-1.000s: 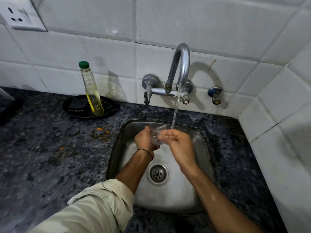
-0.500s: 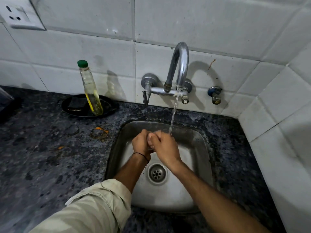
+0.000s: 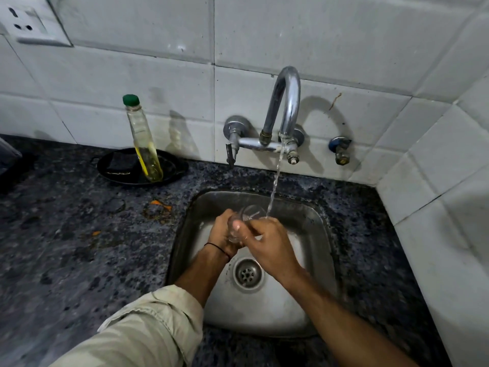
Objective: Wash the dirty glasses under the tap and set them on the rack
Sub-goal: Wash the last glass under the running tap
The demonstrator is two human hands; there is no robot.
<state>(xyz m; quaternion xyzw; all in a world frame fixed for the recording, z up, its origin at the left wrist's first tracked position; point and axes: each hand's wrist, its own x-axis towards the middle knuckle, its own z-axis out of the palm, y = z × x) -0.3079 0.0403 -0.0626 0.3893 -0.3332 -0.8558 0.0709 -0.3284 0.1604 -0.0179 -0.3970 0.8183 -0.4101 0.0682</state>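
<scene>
A small clear glass [image 3: 250,212] is held over the steel sink [image 3: 312,218], its open rim tilted up toward the tap. My left hand [image 3: 221,233] grips the glass from the left side. My right hand [image 3: 267,243] wraps round its right side, thumb across the front. Water runs from the chrome tap [image 3: 287,107] in a thin stream [image 3: 276,178] that lands on the top of my right hand beside the rim. The lower part of the glass is hidden by my fingers. No rack is in view.
A black dish [image 3: 174,168] with a dark scrubber and a green-capped bottle [image 3: 144,147] of yellow liquid stands on the dark granite counter [image 3: 66,247] at the back left. White tiled walls close the back and right. The sink drain [image 3: 247,274] lies below my wrists.
Both hands have turned the glass between them; its rim now shows above my fingers, and the stream falls to the right of the rim.
</scene>
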